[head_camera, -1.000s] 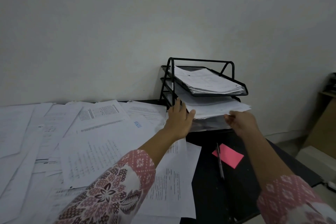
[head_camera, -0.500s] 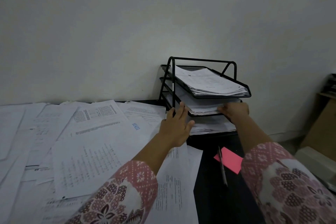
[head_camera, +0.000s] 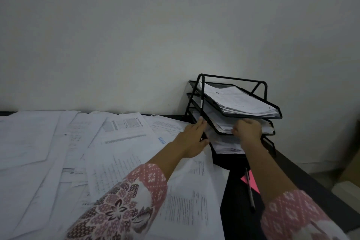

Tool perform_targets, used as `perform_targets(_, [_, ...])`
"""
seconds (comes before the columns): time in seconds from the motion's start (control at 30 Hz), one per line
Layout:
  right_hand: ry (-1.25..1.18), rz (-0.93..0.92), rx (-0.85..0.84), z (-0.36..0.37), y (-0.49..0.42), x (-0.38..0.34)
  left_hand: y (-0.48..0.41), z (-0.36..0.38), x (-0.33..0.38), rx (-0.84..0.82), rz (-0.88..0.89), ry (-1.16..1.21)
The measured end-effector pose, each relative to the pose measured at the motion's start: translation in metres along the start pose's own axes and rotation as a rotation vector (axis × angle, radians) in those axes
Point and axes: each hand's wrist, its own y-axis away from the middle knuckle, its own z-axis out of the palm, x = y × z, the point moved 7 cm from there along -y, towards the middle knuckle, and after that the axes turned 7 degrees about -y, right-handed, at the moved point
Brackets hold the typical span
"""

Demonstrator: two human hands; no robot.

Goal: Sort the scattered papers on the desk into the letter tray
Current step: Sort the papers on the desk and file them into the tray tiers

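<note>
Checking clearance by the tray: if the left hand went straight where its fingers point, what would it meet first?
The left upright of the letter tray; the left hand has its fingers at or touching it. Papers in the middle tier lie behind, though depth is unclear.

Dim feed on my end, flat grey-blue cast. Brightest patch I get is on the wall (head_camera: pixel 194 60) just above the letter tray (head_camera: pixel 231 78); frame corners fall off darker. Shadows are soft, mostly under the tray tiers. Wide-angle bend curves the desk (head_camera: pixel 239 226) far edge. Print on the papers (head_camera: pixel 124 132) is smeared, and the sleeves (head_camera: pixel 120 206) blur. The pen (head_camera: pixel 250 191) nearly merges with the black desk.
</note>
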Motion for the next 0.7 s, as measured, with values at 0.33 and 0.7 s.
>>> perform_targets(0.33, [0.254,0.046,-0.394,0.092,0.084,0.057,0.107,-0.024,-0.131,0.026,-0.359,-0.165])
perform_targets(0.7, [1.264,-0.094,-0.529,0.131,0.15,0.123,0.154,-0.029,-0.214,-0.005,-0.545,-0.287])
